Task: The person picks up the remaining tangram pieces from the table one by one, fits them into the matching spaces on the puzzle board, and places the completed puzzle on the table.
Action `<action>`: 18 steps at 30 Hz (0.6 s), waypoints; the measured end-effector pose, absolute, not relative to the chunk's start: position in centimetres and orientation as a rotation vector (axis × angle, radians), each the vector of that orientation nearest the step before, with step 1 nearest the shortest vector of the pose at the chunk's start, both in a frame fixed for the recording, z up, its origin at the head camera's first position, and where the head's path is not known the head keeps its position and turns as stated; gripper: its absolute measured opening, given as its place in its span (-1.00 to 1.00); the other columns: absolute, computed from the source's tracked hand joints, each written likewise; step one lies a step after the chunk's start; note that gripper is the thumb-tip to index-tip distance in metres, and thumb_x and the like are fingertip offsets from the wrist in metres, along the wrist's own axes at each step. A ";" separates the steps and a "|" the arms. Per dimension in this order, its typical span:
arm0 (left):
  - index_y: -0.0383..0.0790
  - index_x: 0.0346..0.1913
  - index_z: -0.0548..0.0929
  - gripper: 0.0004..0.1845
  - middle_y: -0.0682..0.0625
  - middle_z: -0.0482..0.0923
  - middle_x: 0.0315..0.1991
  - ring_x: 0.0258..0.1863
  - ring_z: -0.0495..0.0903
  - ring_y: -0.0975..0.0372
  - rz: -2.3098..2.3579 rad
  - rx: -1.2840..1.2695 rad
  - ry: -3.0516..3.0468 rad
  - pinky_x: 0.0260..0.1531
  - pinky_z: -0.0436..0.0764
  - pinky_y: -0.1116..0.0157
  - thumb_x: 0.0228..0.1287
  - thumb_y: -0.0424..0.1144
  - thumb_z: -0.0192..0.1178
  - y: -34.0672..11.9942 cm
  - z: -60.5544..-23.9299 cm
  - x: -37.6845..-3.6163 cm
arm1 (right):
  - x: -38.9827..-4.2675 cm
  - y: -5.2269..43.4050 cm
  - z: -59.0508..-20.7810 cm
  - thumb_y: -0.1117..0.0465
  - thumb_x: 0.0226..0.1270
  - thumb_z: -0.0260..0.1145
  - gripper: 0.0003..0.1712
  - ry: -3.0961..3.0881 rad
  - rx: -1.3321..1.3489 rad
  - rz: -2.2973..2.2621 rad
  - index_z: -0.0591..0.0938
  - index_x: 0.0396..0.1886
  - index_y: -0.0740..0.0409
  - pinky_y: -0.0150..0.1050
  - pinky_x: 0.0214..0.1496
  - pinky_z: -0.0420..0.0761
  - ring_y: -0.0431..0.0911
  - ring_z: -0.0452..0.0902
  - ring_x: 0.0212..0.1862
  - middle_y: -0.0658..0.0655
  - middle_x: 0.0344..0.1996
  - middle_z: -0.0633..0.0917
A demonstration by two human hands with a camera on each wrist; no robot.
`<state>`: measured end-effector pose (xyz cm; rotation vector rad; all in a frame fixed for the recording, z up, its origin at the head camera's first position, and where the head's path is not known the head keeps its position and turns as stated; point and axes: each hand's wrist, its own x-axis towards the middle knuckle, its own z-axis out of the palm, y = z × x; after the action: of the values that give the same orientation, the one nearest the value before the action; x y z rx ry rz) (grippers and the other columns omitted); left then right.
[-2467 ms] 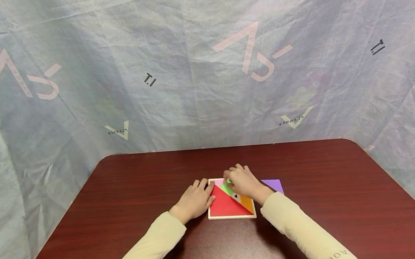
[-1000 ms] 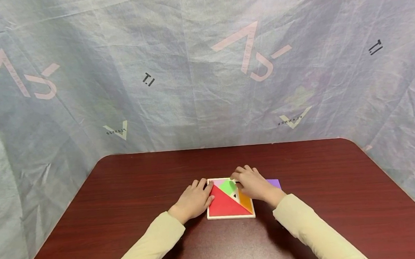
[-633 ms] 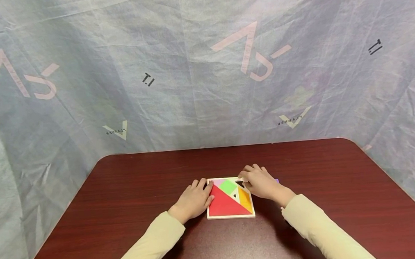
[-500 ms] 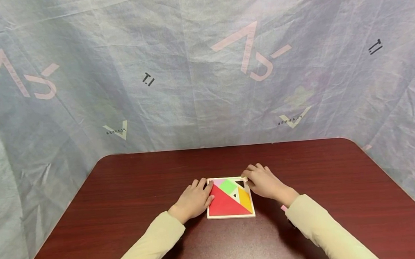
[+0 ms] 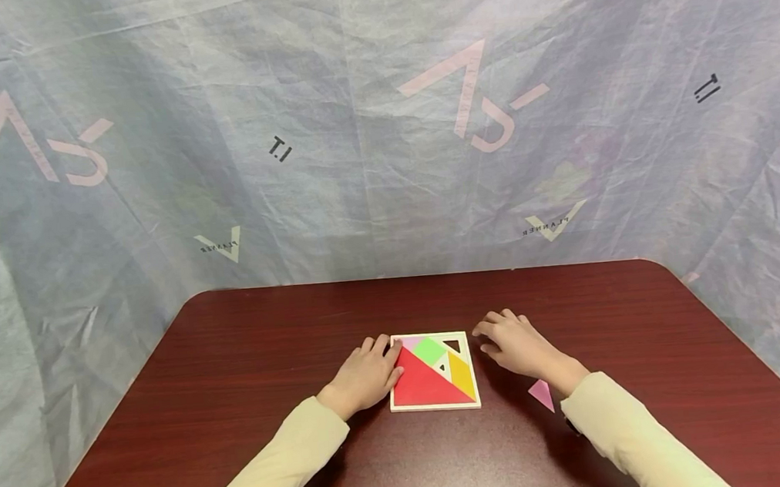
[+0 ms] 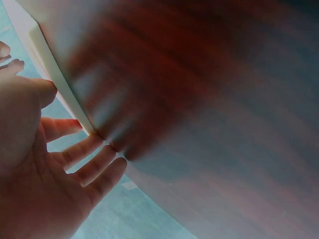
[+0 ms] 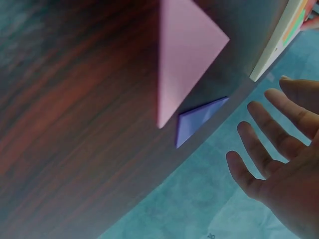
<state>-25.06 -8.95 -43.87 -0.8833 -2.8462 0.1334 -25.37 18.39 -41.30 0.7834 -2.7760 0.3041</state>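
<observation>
Left hand [image 5: 365,375] touches puzzle tray [image 5: 434,405] — right hand [image 5: 520,344] beside it.

In the head view the right hand [image 5: 520,344] hides the purple piece [image 7: 199,118]; the left-wrist table [image 6: 209,99] is blurred

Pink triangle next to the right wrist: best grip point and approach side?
The pink triangle lies flat on the table, so nothing to wrap. Probably come from above with the right hand: pinch two opposite edges near the wide end, or press and slide it to tip up an edge.
</observation>
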 end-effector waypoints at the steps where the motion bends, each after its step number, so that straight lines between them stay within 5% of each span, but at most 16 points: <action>1: -0.19 0.24 0.39 -0.50 -0.15 0.34 0.10 -0.01 0.38 0.04 0.135 -0.882 -2.846 -0.07 0.49 0.16 0.35 0.00 -0.07 -8.9 -43.9 -25.1 | -25.3 18.6 -41.3 0.30 0.06 0.35 -0.79 -2.771 0.783 0.302 0.66 -0.24 0.11 -0.09 -0.27 0.37 0.01 0.42 -0.21 0.06 -0.26 0.61; 18: -0.20 0.23 0.39 -0.51 -0.15 0.34 0.10 -0.01 0.38 0.04 0.120 -0.890 -2.851 -0.08 0.49 0.15 0.35 0.00 -0.06 -9.0 -43.8 -25.1 | -23.9 21.0 -41.8 0.27 0.04 0.38 -0.79 -2.782 0.785 0.314 0.66 -0.26 0.09 -0.15 -0.31 0.34 -0.01 0.43 -0.19 0.05 -0.22 0.62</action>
<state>-25.06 -9.00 -43.77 -0.8901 -2.8508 0.1203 -23.90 20.99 -41.82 0.7853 -2.7817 0.3135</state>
